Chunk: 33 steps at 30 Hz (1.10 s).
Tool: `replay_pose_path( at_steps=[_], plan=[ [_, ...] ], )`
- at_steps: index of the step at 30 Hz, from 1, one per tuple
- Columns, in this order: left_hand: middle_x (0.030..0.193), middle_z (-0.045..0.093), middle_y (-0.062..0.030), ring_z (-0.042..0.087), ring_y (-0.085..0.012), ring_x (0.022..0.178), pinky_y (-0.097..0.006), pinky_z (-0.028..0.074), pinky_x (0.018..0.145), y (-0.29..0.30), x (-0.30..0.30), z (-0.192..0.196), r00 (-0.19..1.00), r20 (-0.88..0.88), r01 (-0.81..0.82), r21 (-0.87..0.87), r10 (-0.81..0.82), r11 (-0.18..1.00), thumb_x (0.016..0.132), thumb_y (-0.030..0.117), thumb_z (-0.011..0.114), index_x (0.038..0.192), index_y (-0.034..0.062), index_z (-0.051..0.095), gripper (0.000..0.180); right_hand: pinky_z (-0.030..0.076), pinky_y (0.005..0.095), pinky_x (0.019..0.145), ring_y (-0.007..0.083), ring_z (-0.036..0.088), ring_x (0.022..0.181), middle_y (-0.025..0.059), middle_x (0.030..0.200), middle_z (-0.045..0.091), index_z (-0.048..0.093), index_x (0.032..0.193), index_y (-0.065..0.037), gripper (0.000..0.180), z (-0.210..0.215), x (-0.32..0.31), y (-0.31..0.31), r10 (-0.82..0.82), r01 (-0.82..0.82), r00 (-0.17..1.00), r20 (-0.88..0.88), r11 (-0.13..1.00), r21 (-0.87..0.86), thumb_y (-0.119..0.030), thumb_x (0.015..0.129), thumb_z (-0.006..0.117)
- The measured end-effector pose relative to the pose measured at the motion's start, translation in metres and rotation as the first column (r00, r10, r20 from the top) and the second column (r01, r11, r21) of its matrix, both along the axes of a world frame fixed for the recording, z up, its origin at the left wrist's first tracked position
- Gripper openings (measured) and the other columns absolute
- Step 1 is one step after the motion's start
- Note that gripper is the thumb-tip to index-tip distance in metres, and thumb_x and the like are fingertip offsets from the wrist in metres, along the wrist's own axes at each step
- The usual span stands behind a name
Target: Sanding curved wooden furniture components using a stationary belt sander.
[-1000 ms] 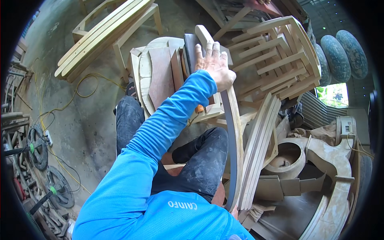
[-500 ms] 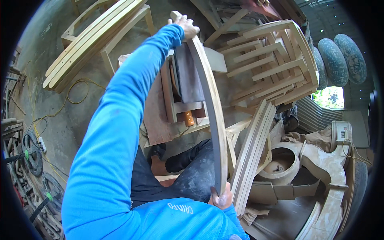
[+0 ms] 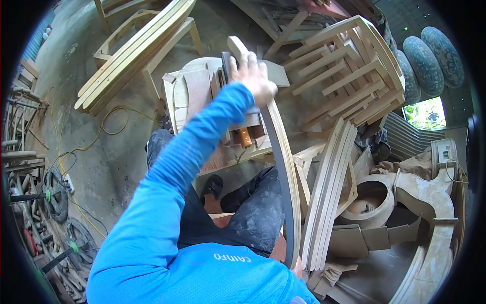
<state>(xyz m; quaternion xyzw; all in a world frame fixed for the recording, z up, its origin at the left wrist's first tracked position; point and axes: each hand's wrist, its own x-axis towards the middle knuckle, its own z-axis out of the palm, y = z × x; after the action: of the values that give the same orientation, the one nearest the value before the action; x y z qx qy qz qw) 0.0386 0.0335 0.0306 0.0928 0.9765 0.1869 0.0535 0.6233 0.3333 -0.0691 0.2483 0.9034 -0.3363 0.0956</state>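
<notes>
The long curved wooden slat (image 3: 283, 167) stands nearly on end in front of the person, its long axis running from the low end beside the lap up and away to the top end above the round wooden chair seat (image 3: 195, 93); it bows outward to the right, with a dark grey face turned toward the person and a pale edge beside it. The left hand (image 3: 255, 78) is closed around the slat just below its top end, fingers wrapped over the pale edge, the blue sleeve reaching up across the seat. The right hand (image 3: 297, 264) shows only as fingertips at the slat's bottom end, touching it; how tightly it grips cannot be told. Just right of the slat leans a bundle of straight pale boards (image 3: 329, 192), and beyond its top end lies a slatted chair frame (image 3: 344, 66). Against half a second ago, the slat's top end sits lower and further right, the left hand has slid with it, and the seat is uncovered more.
</notes>
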Motion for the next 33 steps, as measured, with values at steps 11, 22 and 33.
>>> replay_pose_path(
  at_steps=[11,22,33],
  plan=[
    [0.17,0.019,-0.0222,0.008,-0.0365,0.16,-0.06,0.004,0.127,-0.029,-0.047,-0.021,0.998,-0.021,-0.063,0.089,0.065,0.994,0.093,0.045,0.048,0.157,0.005,0.04,0.076,0.058,0.0427,0.076,0.0324,0.076,0.086,0.0193,0.094,0.074,0.057,0.12,-0.003,0.048,0.023,-0.038,-0.039,-0.066,0.065,0.997,-0.032,0.998,-0.024,-0.022,0.085,0.085],
    [0.169,0.029,-0.0132,0.019,-0.0417,0.157,-0.074,0.021,0.12,-0.106,-0.241,-0.105,0.992,-0.126,-0.037,-0.201,0.012,0.979,0.106,0.032,0.045,0.129,0.0275,0.067,0.032,0.057,0.0467,0.078,0.045,0.073,0.094,0.0233,0.101,0.072,0.057,0.125,-0.005,0.046,0.003,-0.208,-0.089,0.21,-0.205,0.954,-0.214,0.978,0.046,-0.024,0.09,0.08],
    [0.169,0.013,-0.0276,0.005,-0.0399,0.16,-0.062,-0.002,0.126,0.035,0.041,-0.053,0.955,-0.231,-0.121,0.28,0.189,0.952,0.083,0.039,0.059,0.161,-0.001,0.028,0.093,0.058,0.0454,0.077,0.0428,0.074,0.092,0.0243,0.094,0.073,0.058,0.12,-0.004,0.043,-0.054,-0.147,-0.01,0.136,-0.144,0.979,-0.149,0.989,-0.043,-0.027,0.09,0.08]
  ],
)
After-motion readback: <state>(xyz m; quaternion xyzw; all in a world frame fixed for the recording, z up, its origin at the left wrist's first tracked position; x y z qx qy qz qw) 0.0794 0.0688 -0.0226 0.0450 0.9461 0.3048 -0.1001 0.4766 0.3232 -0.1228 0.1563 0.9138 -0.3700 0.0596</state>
